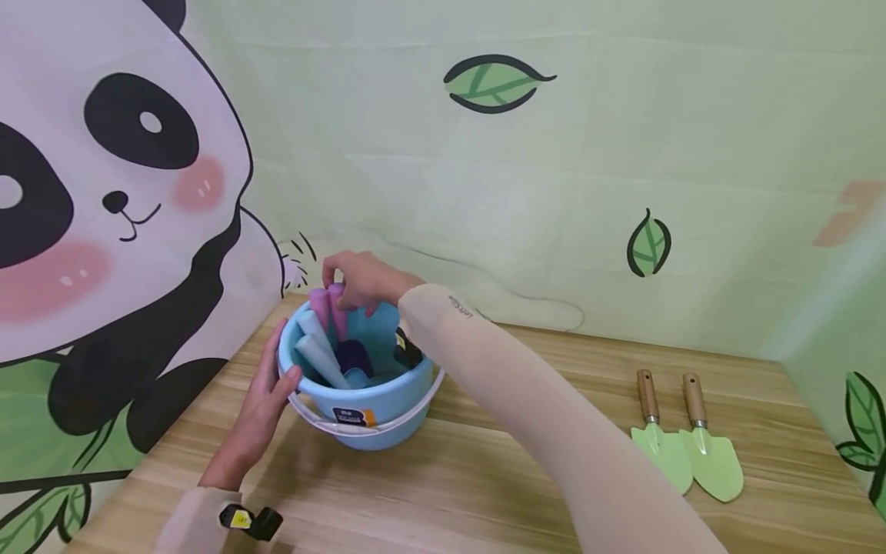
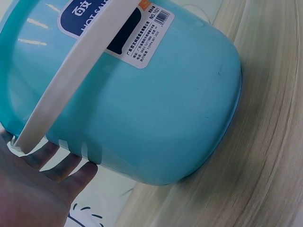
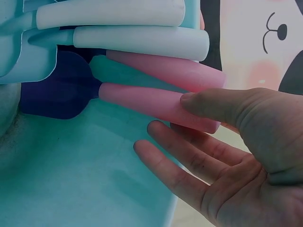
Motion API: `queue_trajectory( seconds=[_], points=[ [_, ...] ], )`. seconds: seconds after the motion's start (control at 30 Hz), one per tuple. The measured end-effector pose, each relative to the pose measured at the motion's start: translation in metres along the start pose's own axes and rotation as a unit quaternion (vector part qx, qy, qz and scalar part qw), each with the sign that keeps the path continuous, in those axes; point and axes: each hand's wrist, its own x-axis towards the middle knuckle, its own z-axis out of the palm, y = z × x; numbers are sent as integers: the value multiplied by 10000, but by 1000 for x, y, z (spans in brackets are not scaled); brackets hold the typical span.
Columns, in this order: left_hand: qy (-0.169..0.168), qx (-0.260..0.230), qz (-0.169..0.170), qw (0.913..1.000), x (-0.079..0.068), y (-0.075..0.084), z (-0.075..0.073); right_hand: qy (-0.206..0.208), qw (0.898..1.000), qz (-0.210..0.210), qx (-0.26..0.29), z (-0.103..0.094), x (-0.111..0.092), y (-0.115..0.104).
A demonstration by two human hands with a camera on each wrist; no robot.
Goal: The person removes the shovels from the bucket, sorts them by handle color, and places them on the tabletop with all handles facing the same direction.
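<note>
A light blue bucket (image 1: 388,400) stands on the wooden table, its white carrying handle (image 2: 71,71) hanging down in front. My left hand (image 1: 259,408) rests against the bucket's outer left side, fingers straight along the wall and thumb near the rim. Inside lean two shovels with pale blue handles (image 3: 142,40) and two with pink handles. My right hand (image 3: 236,156) pinches the nearer pink-handled shovel (image 3: 151,101) near its handle's end, thumb on top, other fingers loosely extended. Its dark blue blade (image 3: 61,94) lies low in the bucket. The other pink handle (image 3: 165,68) is beside it, partly covered.
Two green trowels (image 1: 713,462) with wooden handles lie on the table (image 1: 512,462) at the right, under the right forearm's far side. A cloth backdrop with a panda (image 1: 124,254) and leaves (image 1: 494,83) rises behind and left of the bucket.
</note>
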Motion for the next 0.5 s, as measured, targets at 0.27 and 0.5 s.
queue_trajectory(
  seconds=[0.27,0.5],
  points=[
    [-1,-21,-20,10000,0,0,1,56,10000,-37,39,-3,-3,5],
    [40,-21,2,10000,-1,1,1,221,9997,-13,-65,-9,-6,10]
  ],
)
